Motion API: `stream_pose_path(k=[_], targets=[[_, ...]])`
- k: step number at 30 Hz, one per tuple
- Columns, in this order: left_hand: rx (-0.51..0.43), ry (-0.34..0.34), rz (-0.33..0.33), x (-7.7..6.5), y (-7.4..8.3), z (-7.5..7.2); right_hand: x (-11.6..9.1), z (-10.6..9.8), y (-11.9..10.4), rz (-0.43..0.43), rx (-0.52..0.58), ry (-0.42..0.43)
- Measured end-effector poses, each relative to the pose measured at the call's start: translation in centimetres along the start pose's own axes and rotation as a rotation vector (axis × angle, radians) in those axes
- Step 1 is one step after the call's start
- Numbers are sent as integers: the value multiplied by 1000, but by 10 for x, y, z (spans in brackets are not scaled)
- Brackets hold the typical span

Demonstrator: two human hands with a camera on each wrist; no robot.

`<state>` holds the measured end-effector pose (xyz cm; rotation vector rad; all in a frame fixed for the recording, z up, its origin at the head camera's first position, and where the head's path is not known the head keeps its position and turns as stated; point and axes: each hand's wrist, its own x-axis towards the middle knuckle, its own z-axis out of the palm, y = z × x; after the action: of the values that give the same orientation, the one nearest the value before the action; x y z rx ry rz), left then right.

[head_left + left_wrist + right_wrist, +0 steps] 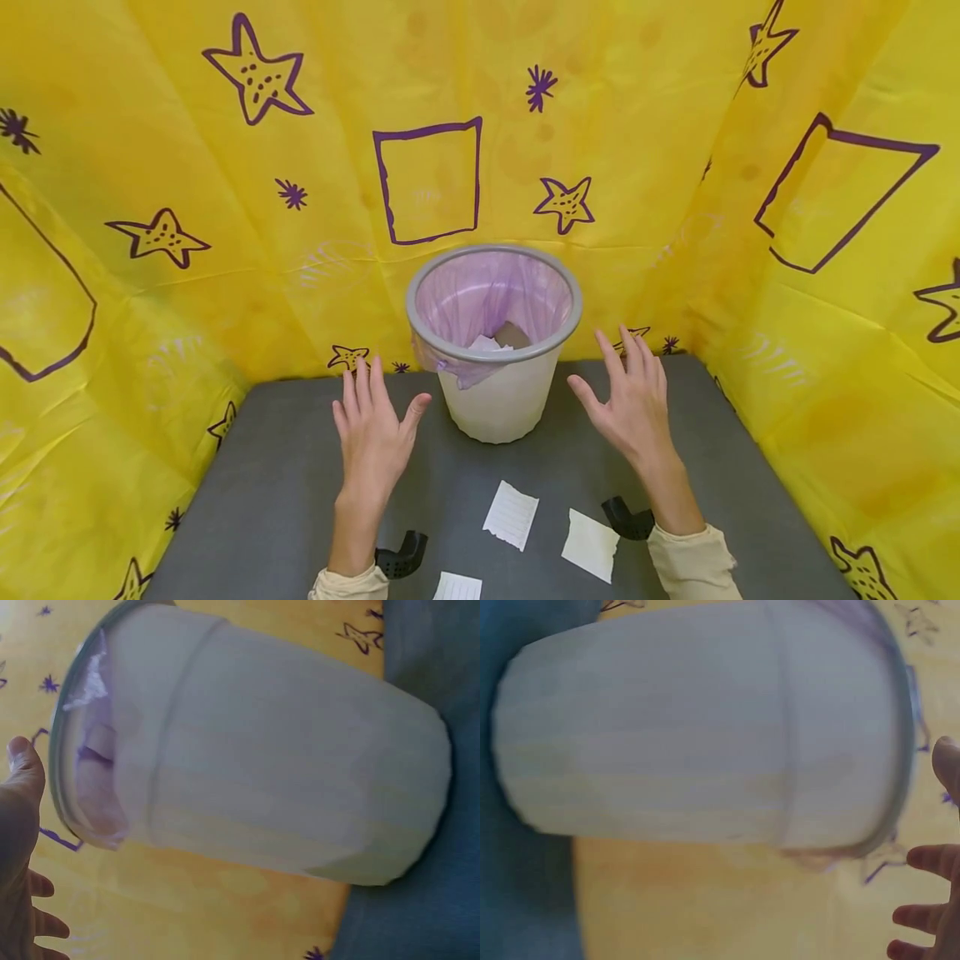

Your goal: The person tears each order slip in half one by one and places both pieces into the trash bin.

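Note:
A white trash can (495, 404) with a grey rim stands upright on the dark table, lined with a purple plastic bag (457, 292). Inside it lie white paper scraps (486, 342) and a brownish-grey piece (513, 336). To the can's left my left hand (375, 437) hovers with fingers spread, touching nothing. My right hand (633, 404) is held likewise on the other side, apart from the can. Both wrist views show the can's side near the hands, the left hand (22, 847) and right hand (937, 877) being only partly visible.
Torn paper pieces (512, 515) lie on the grey table (277, 467) in front of the can, one of them blank (590, 546). Black angled parts sit by each wrist, one left (402, 556) and one right (627, 520). Yellow patterned fabric (337, 283) surrounds the table.

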<state>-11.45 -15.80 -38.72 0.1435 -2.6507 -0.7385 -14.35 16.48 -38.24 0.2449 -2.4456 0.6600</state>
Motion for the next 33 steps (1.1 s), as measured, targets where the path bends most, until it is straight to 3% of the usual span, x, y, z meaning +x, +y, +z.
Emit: stream_pose_path(k=[8, 12, 18, 26, 33], targets=[[16, -118, -105, -24, -25, 28, -39, 30, 35, 88, -91, -61], [12, -153, -120, -30, -31, 35, -50, 39, 46, 125, -99, -93], [34, -123, -106, -30, -36, 38, -55, 41, 49, 143, -102, -104], [56, -285, -172, -52, -67, 64, -85, 58, 58, 186, -172, -73], [79, -289, -177, -65, -78, 67, -97, 66, 53, 206, -150, -131]])
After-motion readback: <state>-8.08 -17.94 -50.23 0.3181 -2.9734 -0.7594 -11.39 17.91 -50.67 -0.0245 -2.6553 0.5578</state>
